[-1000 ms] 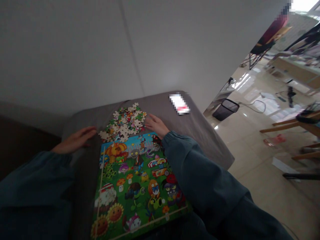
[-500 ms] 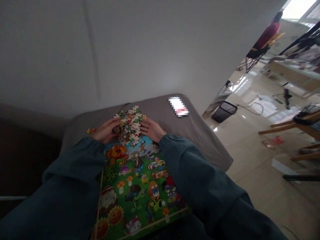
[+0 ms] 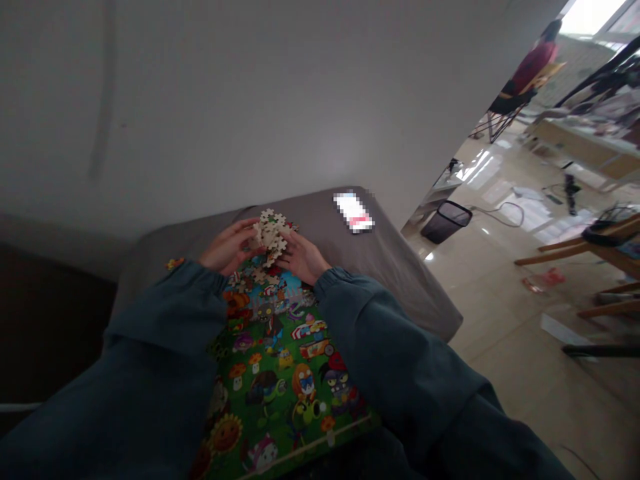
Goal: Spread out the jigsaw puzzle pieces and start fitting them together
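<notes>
A heap of loose jigsaw pieces (image 3: 270, 235) is bunched up between my two hands at the far end of a colourful cartoon puzzle board (image 3: 280, 373). My left hand (image 3: 227, 247) cups the heap from the left and my right hand (image 3: 300, 257) cups it from the right, pressing the pieces together and lifting them. A few pieces (image 3: 260, 277) lie on the board's top edge just below my hands. Both arms wear dark teal sleeves. The board rests on a grey cushioned seat (image 3: 390, 267).
A phone with a lit screen (image 3: 354, 212) lies on the grey seat beyond my right hand. One stray piece (image 3: 174, 263) lies left of my left sleeve. A pale wall rises behind. On the right are a shiny floor, a black bin (image 3: 447, 221), wooden furniture and a seated person (image 3: 530, 73).
My hands came together from either side of the spread pieces, swept them into a heap and raised it off the seat. The view shifted slightly right.
</notes>
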The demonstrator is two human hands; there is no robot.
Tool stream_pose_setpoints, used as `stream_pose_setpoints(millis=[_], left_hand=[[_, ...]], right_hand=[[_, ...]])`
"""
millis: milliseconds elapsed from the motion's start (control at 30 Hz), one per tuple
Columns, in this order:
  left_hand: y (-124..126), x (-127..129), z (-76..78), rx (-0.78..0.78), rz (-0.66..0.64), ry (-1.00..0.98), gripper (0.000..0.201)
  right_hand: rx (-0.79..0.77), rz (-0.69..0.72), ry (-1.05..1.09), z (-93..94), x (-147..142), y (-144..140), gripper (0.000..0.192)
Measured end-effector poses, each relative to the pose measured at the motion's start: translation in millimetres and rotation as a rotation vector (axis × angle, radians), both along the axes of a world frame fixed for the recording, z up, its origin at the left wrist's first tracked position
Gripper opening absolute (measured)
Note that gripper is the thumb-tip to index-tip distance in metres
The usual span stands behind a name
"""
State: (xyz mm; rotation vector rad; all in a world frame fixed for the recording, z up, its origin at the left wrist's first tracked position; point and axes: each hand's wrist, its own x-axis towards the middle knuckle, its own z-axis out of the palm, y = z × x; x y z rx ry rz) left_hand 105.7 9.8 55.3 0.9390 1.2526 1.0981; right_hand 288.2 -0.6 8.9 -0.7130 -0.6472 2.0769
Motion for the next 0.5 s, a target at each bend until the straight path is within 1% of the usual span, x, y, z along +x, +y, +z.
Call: stream_pose_setpoints(millis=[67, 100, 167, 233, 300, 333, 400, 467, 500], left_hand=[[-2, -7, 7.2, 0.060, -0.052, 0.057, 0.032], [-2, -13, 9.5, 0.098, -0.091, 0.134, 0.033], [-2, -26, 11.1, 0.167, -0.171, 0.355, 0.039], [-5, -38, 8.1, 0.211, -0.201, 0.554, 0.047], [-13, -42, -0.3, 0.296, -0.259, 0.741, 0.055], [-18, -42, -6.6, 0.352, -0.314, 0.841, 0.058], [-31, -35, -22.3, 0.464, -0.479, 1.092, 0.065], [-43, -26, -39.1, 0.472, -0.608, 1.283, 0.067], [-46, -22, -46.6, 0.472, -0.645, 1.355, 0.065]], right_hand=[[0.065, 0.001, -0.041, 2.1, 2, -1, 0.036], [0.098, 0.004, -0.066, 2.2, 3, 0, 0.039], [0.173, 0.015, -0.133, 0.3, 6, 1, 0.045], [0.285, 0.015, -0.281, -3.8, 9, 2, 0.050], [0.463, -0.002, -0.533, -8.3, 13, 2, 0.052], [0.571, -0.023, -0.675, -10.1, 15, 2, 0.050], [0.799, -0.066, -0.943, -11.9, 19, 0, 0.047], [0.987, -0.071, -1.168, -11.7, 23, -4, 0.041], [1.051, -0.045, -1.269, -11.2, 24, -5, 0.037]])
